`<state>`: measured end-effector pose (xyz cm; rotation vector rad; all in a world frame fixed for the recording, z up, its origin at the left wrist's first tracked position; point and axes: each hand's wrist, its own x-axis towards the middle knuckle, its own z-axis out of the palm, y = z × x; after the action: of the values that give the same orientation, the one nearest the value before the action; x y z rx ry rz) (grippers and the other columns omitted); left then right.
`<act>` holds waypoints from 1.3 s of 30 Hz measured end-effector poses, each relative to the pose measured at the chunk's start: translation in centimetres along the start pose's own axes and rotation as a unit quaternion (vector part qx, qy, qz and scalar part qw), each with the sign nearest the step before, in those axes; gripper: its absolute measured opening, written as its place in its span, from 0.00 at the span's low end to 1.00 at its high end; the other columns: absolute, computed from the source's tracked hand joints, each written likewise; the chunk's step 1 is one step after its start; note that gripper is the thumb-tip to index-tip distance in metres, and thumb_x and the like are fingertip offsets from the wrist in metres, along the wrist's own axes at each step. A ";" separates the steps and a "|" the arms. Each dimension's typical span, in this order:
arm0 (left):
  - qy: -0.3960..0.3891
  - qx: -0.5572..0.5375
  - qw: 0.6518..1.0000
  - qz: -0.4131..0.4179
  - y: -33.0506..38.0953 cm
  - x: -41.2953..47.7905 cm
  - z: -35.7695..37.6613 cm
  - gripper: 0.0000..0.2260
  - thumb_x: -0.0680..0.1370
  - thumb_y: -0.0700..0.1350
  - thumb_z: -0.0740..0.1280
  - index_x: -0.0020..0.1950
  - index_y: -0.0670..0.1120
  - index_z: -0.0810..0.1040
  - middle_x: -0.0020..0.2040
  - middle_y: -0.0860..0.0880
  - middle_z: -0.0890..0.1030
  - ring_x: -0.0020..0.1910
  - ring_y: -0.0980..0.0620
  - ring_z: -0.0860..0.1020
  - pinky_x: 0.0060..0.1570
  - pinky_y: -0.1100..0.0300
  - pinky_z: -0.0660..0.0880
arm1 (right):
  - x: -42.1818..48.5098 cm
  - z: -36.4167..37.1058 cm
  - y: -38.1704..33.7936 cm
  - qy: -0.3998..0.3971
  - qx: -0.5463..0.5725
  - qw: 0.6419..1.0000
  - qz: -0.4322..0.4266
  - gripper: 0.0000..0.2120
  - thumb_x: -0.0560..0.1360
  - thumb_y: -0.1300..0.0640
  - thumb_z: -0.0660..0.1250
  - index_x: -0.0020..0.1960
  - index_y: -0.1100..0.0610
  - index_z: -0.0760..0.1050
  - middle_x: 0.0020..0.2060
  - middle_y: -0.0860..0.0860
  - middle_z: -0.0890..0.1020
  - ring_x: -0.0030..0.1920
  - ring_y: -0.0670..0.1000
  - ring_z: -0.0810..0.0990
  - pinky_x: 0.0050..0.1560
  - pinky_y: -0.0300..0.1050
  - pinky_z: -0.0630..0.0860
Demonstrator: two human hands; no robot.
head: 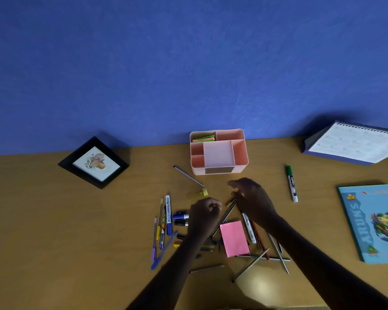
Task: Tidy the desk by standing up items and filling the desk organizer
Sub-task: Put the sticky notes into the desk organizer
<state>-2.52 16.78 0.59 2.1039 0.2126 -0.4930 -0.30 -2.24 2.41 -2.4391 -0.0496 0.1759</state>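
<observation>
A pink desk organizer stands at the back of the wooden desk, with green and orange paper strips in its back-left compartment. In front of it lies a loose heap of pens and markers and grey pencils around a pink sticky-note pad. My left hand hovers over the heap with its fingers curled, and nothing shows in it. My right hand has its thumb and fingers spread, with the fingertips at the top ends of two dark pencils.
A black picture frame lies flat at the left. A spiral desk calendar lies at the back right, and a blue book lies at the right edge. There is also a green marker, a lone grey pencil and a small yellow piece.
</observation>
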 end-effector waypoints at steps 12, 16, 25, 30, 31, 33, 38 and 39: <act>-0.050 -0.014 0.994 -0.096 -3.5 -8.0 4.6 0.07 0.82 0.43 0.70 0.59 0.49 0.84 0.52 0.52 0.87 0.48 0.58 0.85 0.43 0.64 0.82 | -9.8 3.4 2.1 -0.141 -0.108 0.984 0.031 0.32 0.73 0.57 0.81 0.74 0.52 0.75 0.72 0.49 0.77 0.70 0.54 0.75 0.58 0.43 0.76; -0.048 -0.024 0.993 -0.106 -3.7 -8.7 5.3 0.11 0.83 0.44 0.70 0.66 0.48 0.82 0.60 0.51 0.85 0.54 0.56 0.84 0.45 0.64 0.81 | -11.1 3.9 2.9 -0.144 -0.135 0.980 0.015 0.42 0.68 0.55 0.84 0.78 0.54 0.70 0.76 0.52 0.73 0.72 0.57 0.74 0.60 0.49 0.82; -0.044 -0.023 0.992 -0.113 -3.8 -9.0 5.6 0.15 0.83 0.45 0.70 0.70 0.47 0.80 0.65 0.47 0.84 0.56 0.54 0.84 0.46 0.62 0.83 | -11.7 4.9 4.2 -0.129 -0.152 0.980 -0.002 0.46 0.66 0.54 0.85 0.79 0.54 0.69 0.74 0.53 0.74 0.69 0.57 0.76 0.58 0.49 0.83; -0.045 -0.027 0.992 -0.112 -3.7 -9.3 5.5 0.16 0.83 0.44 0.70 0.71 0.46 0.80 0.65 0.47 0.84 0.55 0.53 0.84 0.46 0.61 0.83 | -11.5 5.0 3.9 -0.102 -0.115 0.988 0.012 0.41 0.69 0.60 0.83 0.78 0.53 0.70 0.74 0.54 0.74 0.68 0.57 0.77 0.53 0.47 0.84; -0.046 -0.028 0.992 -0.112 -3.7 -9.4 5.5 0.16 0.83 0.44 0.70 0.71 0.46 0.79 0.65 0.47 0.84 0.55 0.54 0.84 0.45 0.62 0.83 | -11.5 5.0 3.9 -0.094 -0.089 0.991 0.026 0.39 0.70 0.62 0.82 0.77 0.53 0.70 0.73 0.54 0.74 0.66 0.57 0.79 0.51 0.45 0.84; -0.051 -0.031 0.991 -0.117 -3.7 -9.5 5.4 0.16 0.83 0.45 0.70 0.72 0.47 0.79 0.64 0.48 0.84 0.54 0.54 0.84 0.43 0.63 0.81 | -11.5 4.9 3.6 -0.081 -0.024 0.994 0.062 0.35 0.73 0.64 0.80 0.76 0.54 0.71 0.70 0.55 0.76 0.62 0.56 0.82 0.49 0.40 0.83; -0.061 -0.037 0.990 -0.118 -3.5 -10.0 4.8 0.15 0.83 0.47 0.69 0.70 0.48 0.79 0.62 0.49 0.83 0.54 0.54 0.83 0.45 0.61 0.82 | -11.0 3.7 3.1 -0.059 0.121 0.980 0.148 0.32 0.74 0.65 0.79 0.75 0.57 0.72 0.60 0.54 0.84 0.56 0.51 0.85 0.43 0.35 0.83; -0.060 -0.039 0.991 -0.116 -3.4 -10.1 4.7 0.15 0.83 0.47 0.69 0.70 0.49 0.79 0.61 0.50 0.83 0.54 0.55 0.83 0.45 0.61 0.82 | -10.9 3.4 3.0 -0.062 0.135 0.977 0.152 0.32 0.74 0.64 0.79 0.75 0.57 0.72 0.59 0.53 0.85 0.56 0.51 0.86 0.44 0.38 0.84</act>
<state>-14.00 15.13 -0.02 1.9753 0.4022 -0.7352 -11.61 -3.22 -0.85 -2.1498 0.2762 0.4414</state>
